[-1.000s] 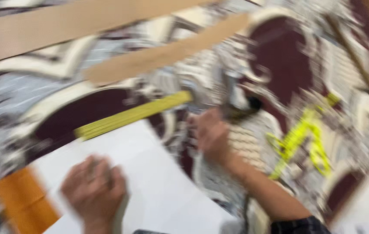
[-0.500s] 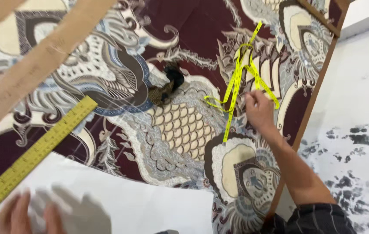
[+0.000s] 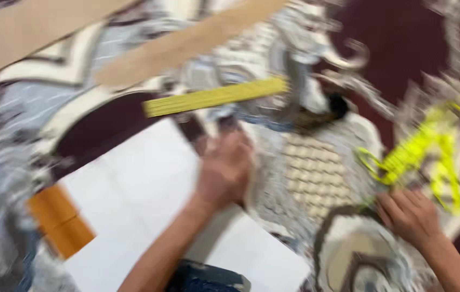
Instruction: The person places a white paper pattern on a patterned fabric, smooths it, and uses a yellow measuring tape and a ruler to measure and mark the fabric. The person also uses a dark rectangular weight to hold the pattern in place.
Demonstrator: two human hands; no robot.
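Sheet (image 3: 132,200) is lying on the carpet (image 3: 316,178). Ruler (image 3: 216,97) is lying just behind the sheet; tape measure (image 3: 424,154) is lying well right of it.

- Blurred view down onto a patterned carpet (image 3: 316,178) in maroon, cream and grey.
- Left hand (image 3: 224,167) resting at the edge of a white sheet (image 3: 132,200), just below a yellow ruler (image 3: 216,96).
- Right hand (image 3: 409,216) beside a tangled neon-yellow tape measure (image 3: 424,154).
- Orange block (image 3: 59,219) at the sheet's left corner.
- Two wooden boards (image 3: 186,46) above.
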